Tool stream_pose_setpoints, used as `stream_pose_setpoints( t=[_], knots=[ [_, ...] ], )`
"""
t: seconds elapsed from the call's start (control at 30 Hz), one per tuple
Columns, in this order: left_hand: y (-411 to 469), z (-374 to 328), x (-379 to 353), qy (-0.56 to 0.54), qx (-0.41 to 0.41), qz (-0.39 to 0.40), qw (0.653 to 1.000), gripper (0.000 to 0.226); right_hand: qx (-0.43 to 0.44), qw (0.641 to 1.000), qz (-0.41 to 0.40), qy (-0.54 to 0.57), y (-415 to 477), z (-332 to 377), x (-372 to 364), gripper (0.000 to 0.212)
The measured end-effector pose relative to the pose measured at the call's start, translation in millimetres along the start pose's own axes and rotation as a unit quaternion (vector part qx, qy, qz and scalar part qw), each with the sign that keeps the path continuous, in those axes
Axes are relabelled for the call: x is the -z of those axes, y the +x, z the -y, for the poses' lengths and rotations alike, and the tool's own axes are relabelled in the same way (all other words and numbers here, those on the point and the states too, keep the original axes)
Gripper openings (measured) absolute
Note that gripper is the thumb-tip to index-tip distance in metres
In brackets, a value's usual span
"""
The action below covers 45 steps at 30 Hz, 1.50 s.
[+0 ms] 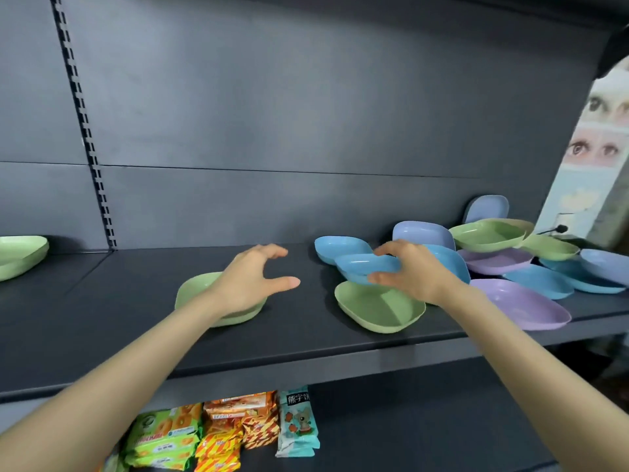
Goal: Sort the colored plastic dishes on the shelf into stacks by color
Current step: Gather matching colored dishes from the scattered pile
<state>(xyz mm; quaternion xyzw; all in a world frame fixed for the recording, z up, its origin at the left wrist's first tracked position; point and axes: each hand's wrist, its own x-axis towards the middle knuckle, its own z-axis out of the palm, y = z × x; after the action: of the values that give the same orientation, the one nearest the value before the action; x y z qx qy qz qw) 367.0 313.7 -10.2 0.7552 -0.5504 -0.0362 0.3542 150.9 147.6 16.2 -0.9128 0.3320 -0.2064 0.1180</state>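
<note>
Bare dark shelf [129, 318] runs wide between a green dish at the far left [17, 258] and a second green dish [192, 289] lying partly beneath the left hand [250, 281]. A narrower bare strip separates it from a third green dish [377, 310], overhung by a blue dish [360, 264] gripped by the right hand [413, 272]. Beyond, a jumbled pile of dishes [517, 264] crowds the shelf up to a leaning printed board [585, 165]. Above, open air reaches the back panel [306, 114].

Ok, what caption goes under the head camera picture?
Right hand grips a blue dish by a green dish; left hand hovers open.
</note>
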Motion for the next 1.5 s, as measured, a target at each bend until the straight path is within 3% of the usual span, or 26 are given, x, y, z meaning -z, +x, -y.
stream_pose_setpoints(
  t=[0.23, 0.37, 0.6, 0.8, 0.9, 1.0, 1.1, 1.5],
  knots=[
    [43.9, -34.3, -50.6, -0.033, 0.009, 0.112, 0.993, 0.064, 0.001, 1.0, 0.013, 0.019, 1.0, -57.3, 6.8, 0.047],
    [56.9, -39.9, -68.5, -0.076, 0.031, 0.128, 0.988, 0.065, 0.021, 0.999, 0.03, 0.038, 5.1, -71.3, 5.3, 0.043],
    [61.8, -45.2, -85.1, -0.133, 0.048, 0.046, 0.989, 0.043, 0.091, 0.993, 0.033, 0.061, 23.9, -89.0, 0.8, 0.021],
    [74.9, -50.0, -69.5, -0.136, 0.047, -0.049, 0.988, 0.043, 0.122, 0.986, 0.026, 0.111, 52.4, -87.1, 4.4, 0.025],
    [91.9, -44.5, -61.5, -0.094, 0.053, -0.066, 0.992, 0.044, 0.109, 0.985, 0.037, 0.127, 77.1, -82.1, 1.2, 0.041],
    [111.6, -31.1, -56.4, -0.086, 0.069, -0.045, 0.993, 0.046, 0.063, 0.988, 0.065, 0.123, 103.0, -79.6, -2.7, 0.062],
    [130.4, -17.1, -55.8, -0.088, 0.084, -0.013, 0.992, 0.048, 0.049, 0.989, 0.098, 0.1, 125.5, -80.3, -10.2, 0.069],
    [175.5, 9.0, -70.0, 0.047, 0.064, 0.115, 0.99, 0.062, 0.029, 0.989, 0.147, 0.004, 155.5, -87.0, -27.6, 0.062]
  ],
)
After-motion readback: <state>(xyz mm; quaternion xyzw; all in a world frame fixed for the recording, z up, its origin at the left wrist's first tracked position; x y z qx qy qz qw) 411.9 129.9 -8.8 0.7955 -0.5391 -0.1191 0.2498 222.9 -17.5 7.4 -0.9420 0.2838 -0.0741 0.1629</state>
